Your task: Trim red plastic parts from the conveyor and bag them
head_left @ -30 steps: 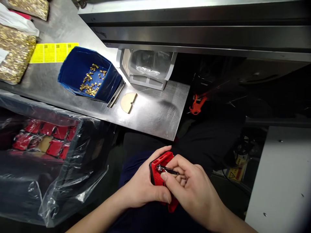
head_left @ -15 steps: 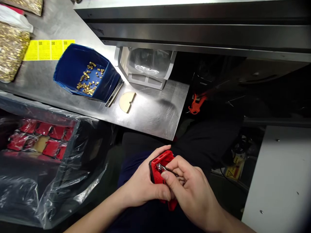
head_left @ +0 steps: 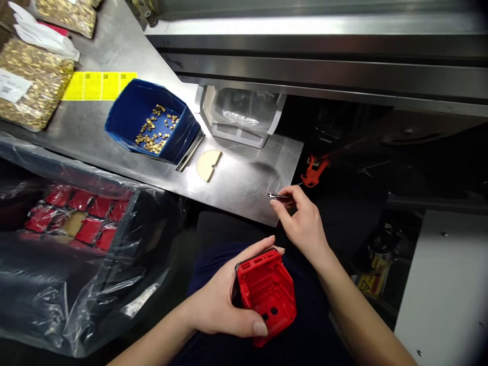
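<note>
Left hand (head_left: 221, 300) cradling a red housing (head_left: 280, 290), right hand (head_left: 307, 218) pinching a small metal tool (head_left: 279, 196)

The left hand is clamping the housing above the lap, its thumb lying across the lower left side and its fingers wrapping behind. The housing is facing the camera with its open side, showing ribbed red walls and a dark round hole. The right hand is hovering apart from it, near the corner of the steel table (head_left: 244, 185); thumb and forefinger are closing together on the tool, whose tip is pointing left. Whether the tool is touching the table, one cannot tell. On the table, a pale half-disc (head_left: 207, 165) is lying between the right hand and a blue bin (head_left: 129, 109), which is holding loose gold-coloured pieces (head_left: 152, 145). At the left, red parts (head_left: 89, 231) are lying in rows inside a plastic-lined crate (head_left: 131, 213)
</note>
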Available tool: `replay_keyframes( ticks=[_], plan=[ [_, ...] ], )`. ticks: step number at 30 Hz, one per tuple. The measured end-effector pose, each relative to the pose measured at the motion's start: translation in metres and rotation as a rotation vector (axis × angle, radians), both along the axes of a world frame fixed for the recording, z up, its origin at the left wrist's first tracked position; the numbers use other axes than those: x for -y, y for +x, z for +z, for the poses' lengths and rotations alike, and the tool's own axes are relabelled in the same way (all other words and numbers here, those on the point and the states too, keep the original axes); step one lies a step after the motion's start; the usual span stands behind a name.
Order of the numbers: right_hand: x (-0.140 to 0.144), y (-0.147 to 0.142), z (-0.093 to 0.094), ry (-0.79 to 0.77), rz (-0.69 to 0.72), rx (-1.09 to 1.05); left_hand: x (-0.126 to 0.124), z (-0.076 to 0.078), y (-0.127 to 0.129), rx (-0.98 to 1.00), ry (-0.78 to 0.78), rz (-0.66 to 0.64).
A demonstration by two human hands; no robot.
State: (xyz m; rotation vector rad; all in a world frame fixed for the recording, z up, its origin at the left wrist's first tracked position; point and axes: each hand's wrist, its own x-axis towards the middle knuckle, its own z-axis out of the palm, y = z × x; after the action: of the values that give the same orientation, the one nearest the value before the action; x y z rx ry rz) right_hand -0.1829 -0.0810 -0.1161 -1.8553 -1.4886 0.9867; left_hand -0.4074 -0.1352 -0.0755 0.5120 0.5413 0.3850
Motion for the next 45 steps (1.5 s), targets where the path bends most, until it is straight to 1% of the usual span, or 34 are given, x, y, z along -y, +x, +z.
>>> replay_keyframes(
  ticks=[2, 3, 5, 7, 9, 11, 14, 17, 19, 21, 23, 24, 25, 27, 29, 30, 32, 34, 36, 41, 43, 45],
  plan=[
    [-0.017, -0.008, -0.016, 0.128, 0.059, 0.021, 0.001, 0.000, -0.003, 0.043, 0.008, 0.006],
    [-0.025, -0.012, -0.025, 0.137, 0.094, 0.061, 0.002, 0.000, -0.004, 0.062, 0.001, 0.014],
    [-0.039, -0.019, -0.040, 0.060, 0.161, 0.196, 0.002, -0.002, -0.005, 0.086, -0.022, 0.034],
    [-0.049, -0.025, -0.051, -0.038, 0.209, 0.329, 0.003, -0.003, -0.008, 0.095, -0.066, 0.065],
    [-0.057, -0.030, -0.055, -0.066, 0.228, 0.361, 0.003, -0.005, -0.010, 0.095, -0.123, 0.097],
    [-0.064, -0.036, -0.054, -0.027, 0.228, 0.321, 0.002, -0.006, -0.011, 0.080, -0.164, 0.127],
    [-0.078, -0.048, -0.055, 0.045, 0.232, 0.287, 0.000, -0.010, -0.010, 0.008, -0.160, 0.182],
    [-0.090, -0.058, -0.059, 0.003, 0.283, 0.367, -0.004, -0.014, -0.008, -0.128, -0.129, 0.305],
    [-0.091, -0.060, -0.056, -0.043, 0.288, 0.401, -0.008, -0.018, -0.008, -0.228, -0.135, 0.390],
    [-0.080, -0.056, -0.043, -0.033, 0.241, 0.339, -0.010, -0.021, -0.009, -0.319, -0.171, 0.447],
    [-0.059, -0.049, -0.021, 0.004, 0.209, 0.174, -0.012, -0.024, -0.010, -0.400, -0.204, 0.476],
    [-0.045, -0.045, -0.008, 0.002, 0.227, 0.063, -0.012, -0.026, -0.009, -0.434, -0.210, 0.481],
    [-0.030, -0.041, 0.005, -0.036, 0.278, -0.055, -0.013, -0.027, -0.009, -0.462, -0.207, 0.479],
    [0.002, -0.034, 0.025, -0.202, 0.428, -0.270, -0.013, -0.030, -0.007, -0.512, -0.169, 0.446],
    [0.029, -0.032, 0.033, -0.345, 0.572, -0.371, -0.013, -0.033, -0.005, -0.599, -0.095, 0.383],
    [0.039, -0.032, 0.033, -0.381, 0.625, -0.375, -0.013, -0.035, -0.003, -0.657, -0.047, 0.346],
    [0.053, -0.032, 0.029, -0.385, 0.660, -0.343, -0.014, -0.036, -0.001, -0.774, 0.062, 0.286],
    [0.060, -0.030, 0.022, -0.361, 0.627, -0.337, -0.016, -0.036, 0.000, -0.834, 0.165, 0.289],
    [0.062, -0.027, 0.018, -0.347, 0.554, -0.383, -0.020, -0.032, 0.002, -0.820, 0.228, 0.323],
    [0.073, -0.014, 0.013, -0.354, 0.451, -0.588, -0.027, -0.022, 0.011, -0.759, 0.286, 0.350],
    [0.078, -0.011, 0.011, -0.339, 0.427, -0.626, -0.028, -0.023, 0.018, -0.760, 0.279, 0.379],
    [0.081, -0.009, 0.009, -0.326, 0.414, -0.628, -0.027, -0.028, 0.025, -0.739, 0.224, 0.411]
  ],
)
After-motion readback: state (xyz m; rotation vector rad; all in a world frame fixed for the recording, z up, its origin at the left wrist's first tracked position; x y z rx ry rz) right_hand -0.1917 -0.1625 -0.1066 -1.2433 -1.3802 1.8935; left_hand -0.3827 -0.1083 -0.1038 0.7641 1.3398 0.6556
